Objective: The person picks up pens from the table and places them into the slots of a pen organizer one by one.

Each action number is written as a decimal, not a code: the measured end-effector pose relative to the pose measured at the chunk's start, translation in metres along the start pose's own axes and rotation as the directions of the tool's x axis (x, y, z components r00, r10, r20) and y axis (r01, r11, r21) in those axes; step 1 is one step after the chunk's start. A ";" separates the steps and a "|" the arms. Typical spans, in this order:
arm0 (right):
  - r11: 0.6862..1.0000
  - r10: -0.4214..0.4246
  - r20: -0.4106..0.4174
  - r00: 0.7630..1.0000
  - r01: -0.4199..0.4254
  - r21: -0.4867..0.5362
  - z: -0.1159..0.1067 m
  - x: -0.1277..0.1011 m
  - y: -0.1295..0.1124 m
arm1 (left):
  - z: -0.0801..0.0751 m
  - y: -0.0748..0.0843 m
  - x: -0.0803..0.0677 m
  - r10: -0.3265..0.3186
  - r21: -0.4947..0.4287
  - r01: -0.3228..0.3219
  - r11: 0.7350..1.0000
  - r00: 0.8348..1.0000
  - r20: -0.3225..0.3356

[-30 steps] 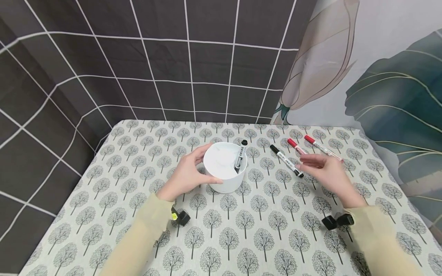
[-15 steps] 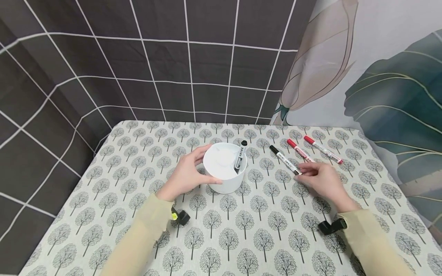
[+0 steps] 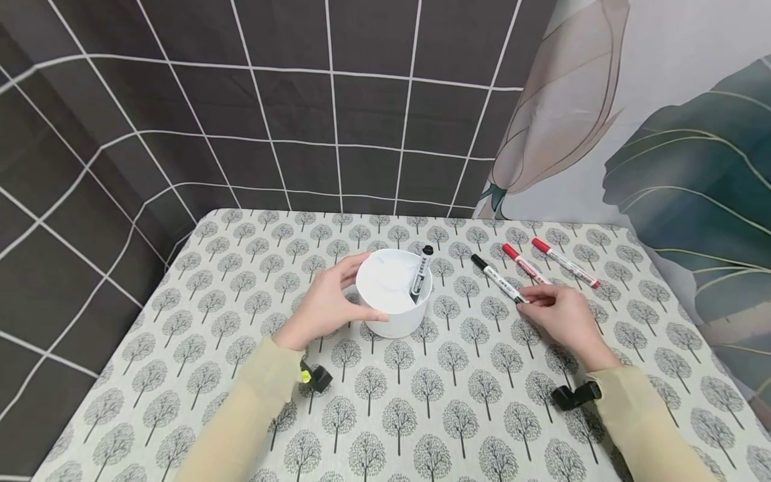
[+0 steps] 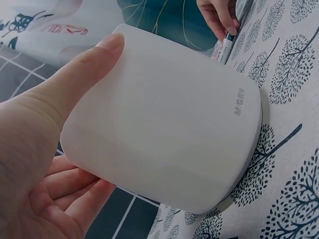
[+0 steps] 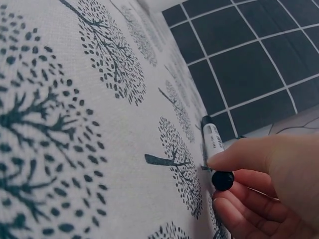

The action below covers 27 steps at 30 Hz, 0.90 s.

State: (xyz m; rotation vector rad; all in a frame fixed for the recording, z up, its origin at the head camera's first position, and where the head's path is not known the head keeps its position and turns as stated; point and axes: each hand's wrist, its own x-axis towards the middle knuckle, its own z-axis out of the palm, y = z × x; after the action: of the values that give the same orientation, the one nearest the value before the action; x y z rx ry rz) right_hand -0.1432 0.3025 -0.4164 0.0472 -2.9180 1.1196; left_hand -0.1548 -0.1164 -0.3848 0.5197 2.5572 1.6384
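My left hand (image 3: 328, 298) grips a round white pen holder (image 3: 394, 325) by its left side, thumb across the front and fingers behind. Small M&G lettering shows on the holder's wall (image 4: 164, 114) in the left wrist view. One black-capped whiteboard marker (image 3: 419, 274) leans upright inside it at the right. On the cloth to the right lies a second black marker (image 3: 495, 278), its near end pinched between the thumb and fingers of my right hand (image 3: 563, 318). From the right wrist view, the marker's round black end (image 5: 223, 180) pokes out below the thumb.
Two red-capped markers lie beyond my right hand: one red marker (image 3: 525, 263) beside the black one, another red marker (image 3: 566, 262) farther right. A tree-print cloth (image 3: 397, 415) covers the table. Dark grid-patterned curtain (image 3: 289, 100) hangs behind the back edge.
My right hand has come down onto the near end of the black marker on the cloth and now pinches it. The left hand and the pen holder have stayed in place.
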 end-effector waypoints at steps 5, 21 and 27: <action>0.996 0.028 -0.052 0.998 -0.024 0.083 -0.001 -0.001 -0.004 | 0.000 -0.001 0.000 -0.002 -0.004 0.002 1.000 1.000 0.004; 0.946 0.059 -0.258 0.964 0.029 0.324 -0.019 0.003 -0.033 | -0.001 0.001 0.001 -0.019 0.009 0.019 1.000 1.000 0.012; 0.932 0.053 -0.282 0.958 0.054 0.359 -0.029 0.000 -0.049 | -0.001 -0.001 0.002 -0.018 0.020 0.018 1.000 1.000 0.006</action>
State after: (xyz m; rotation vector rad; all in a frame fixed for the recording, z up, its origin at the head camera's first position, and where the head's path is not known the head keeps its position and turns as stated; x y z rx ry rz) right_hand -0.1411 0.2852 -0.3621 -0.1025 -2.4268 1.5104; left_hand -0.1568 -0.1170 -0.3848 0.5002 2.5689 1.6048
